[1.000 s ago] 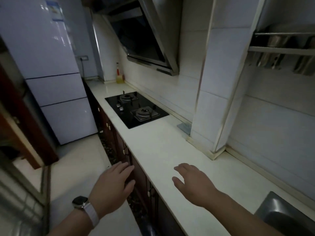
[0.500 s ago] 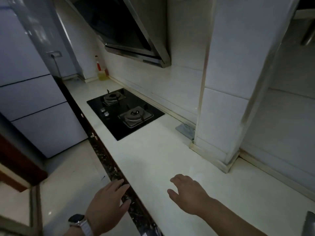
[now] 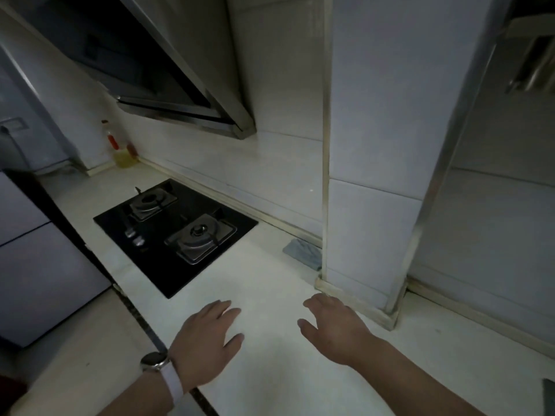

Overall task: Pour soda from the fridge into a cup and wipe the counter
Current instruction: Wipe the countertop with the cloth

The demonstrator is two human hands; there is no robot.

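A white counter (image 3: 270, 283) runs from the near right to the far left. The white fridge (image 3: 39, 265) stands at the left edge, its doors closed. A folded grey cloth (image 3: 303, 250) lies on the counter against the tiled column's base. My left hand (image 3: 207, 343), a watch on its wrist, hovers palm down over the counter's front edge with fingers relaxed. My right hand (image 3: 336, 328) hovers palm down just short of the column, fingers relaxed, holding nothing. No cup or soda is in view.
A black two-burner hob (image 3: 174, 232) is set into the counter beyond my hands, under a slanted range hood (image 3: 168, 85). A bottle of yellow oil (image 3: 120, 151) stands in the far corner. The tiled column (image 3: 378, 175) juts out on the right.
The view has swung right and closer over the counter, leaving less of the fridge in sight. My left hand moved from over the floor to above the counter's edge; both hands stay empty.
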